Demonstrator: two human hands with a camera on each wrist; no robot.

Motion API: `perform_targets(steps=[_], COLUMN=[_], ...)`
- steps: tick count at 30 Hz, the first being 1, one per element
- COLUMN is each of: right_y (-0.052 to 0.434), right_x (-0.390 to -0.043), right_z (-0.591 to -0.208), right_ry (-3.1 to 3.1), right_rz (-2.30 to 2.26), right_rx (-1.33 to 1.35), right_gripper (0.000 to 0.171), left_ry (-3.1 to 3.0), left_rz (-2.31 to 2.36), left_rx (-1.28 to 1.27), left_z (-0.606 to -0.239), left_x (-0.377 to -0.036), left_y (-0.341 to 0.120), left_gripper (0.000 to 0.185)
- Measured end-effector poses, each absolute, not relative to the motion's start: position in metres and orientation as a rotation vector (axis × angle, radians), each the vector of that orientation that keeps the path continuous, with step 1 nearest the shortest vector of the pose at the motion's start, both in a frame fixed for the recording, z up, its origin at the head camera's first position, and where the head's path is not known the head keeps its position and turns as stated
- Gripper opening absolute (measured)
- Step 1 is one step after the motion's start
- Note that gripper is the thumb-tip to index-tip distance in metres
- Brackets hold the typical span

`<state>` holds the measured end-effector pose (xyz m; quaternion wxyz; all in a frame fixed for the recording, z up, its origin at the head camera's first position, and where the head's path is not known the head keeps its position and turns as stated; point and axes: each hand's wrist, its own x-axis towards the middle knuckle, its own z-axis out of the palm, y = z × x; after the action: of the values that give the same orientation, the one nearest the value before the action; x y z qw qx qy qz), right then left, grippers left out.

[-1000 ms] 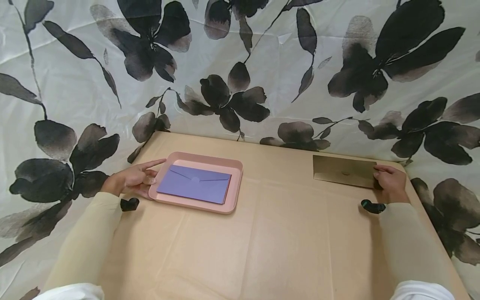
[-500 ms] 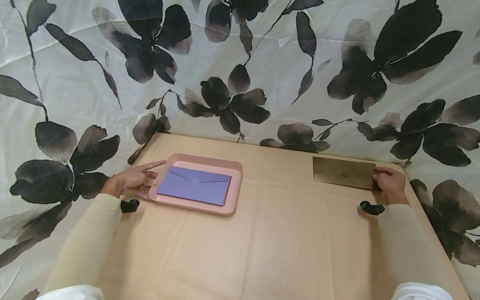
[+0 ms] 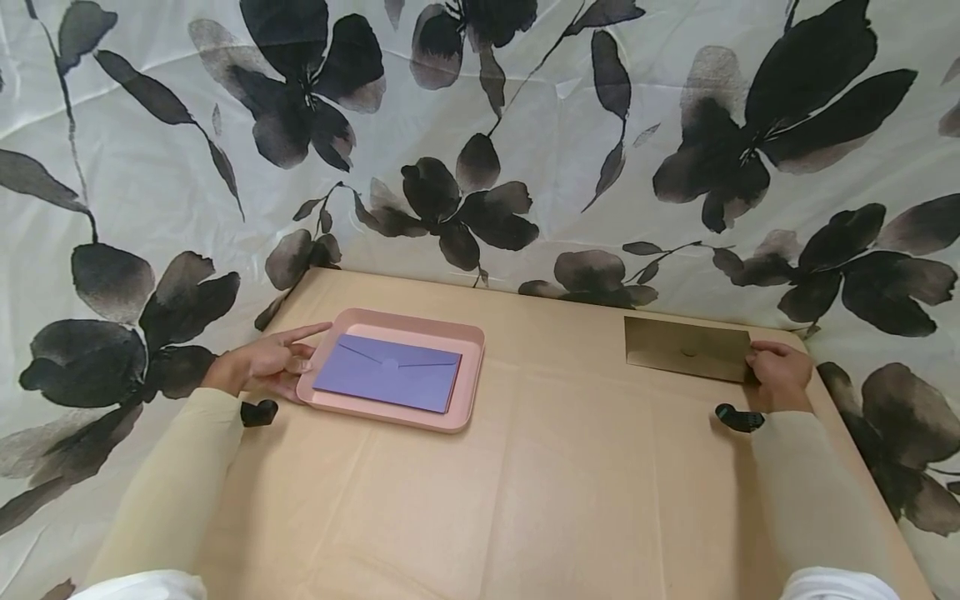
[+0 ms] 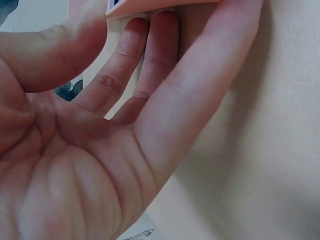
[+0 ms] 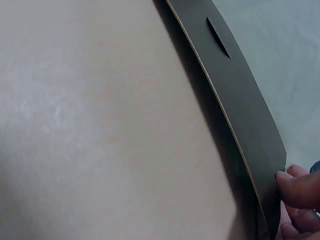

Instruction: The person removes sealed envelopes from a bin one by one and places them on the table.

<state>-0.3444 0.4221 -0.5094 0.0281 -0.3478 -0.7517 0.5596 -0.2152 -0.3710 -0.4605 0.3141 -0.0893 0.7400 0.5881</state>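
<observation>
On the left of the table, a pink tray [image 3: 465,421] holds a lavender envelope [image 3: 386,379] lying flat. My left hand [image 3: 262,362] holds the tray's left end. The left wrist view shows the fingertips [image 4: 165,22] tucked at the underside of the rim, the thumb beside its corner. At the far right, my right hand [image 3: 782,367] pinches the right end of a gold-brown envelope [image 3: 686,348]. Seen from the right wrist, this envelope [image 5: 240,95] bows and stands a little above the surface, a thin slit in its face.
A tan table [image 3: 562,483] stretches between both hands. Behind it hangs a white cloth [image 3: 585,117] printed with dark flowers, close to the table's back edge. Black wrist cameras sit under each forearm. The table's right edge runs close beside the right arm.
The view has tilted up very slightly. Both hands, the tray and the envelopes hold nearly the same places.
</observation>
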Motion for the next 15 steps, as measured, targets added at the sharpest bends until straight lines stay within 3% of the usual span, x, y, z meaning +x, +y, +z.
perform_targets(steps=[15], right_y=[0.4168], right_x=[-0.3480], right_z=[-0.5116], right_ry=[-2.156], right_rz=[1.739], right_rx=[-1.154], right_gripper=[0.031], left_ry=[1.980], left_rz=[1.533], left_rx=[-0.252], left_z=[-0.4595], left_x=[-0.2140], left_y=[-0.3690], left_gripper=[0.089])
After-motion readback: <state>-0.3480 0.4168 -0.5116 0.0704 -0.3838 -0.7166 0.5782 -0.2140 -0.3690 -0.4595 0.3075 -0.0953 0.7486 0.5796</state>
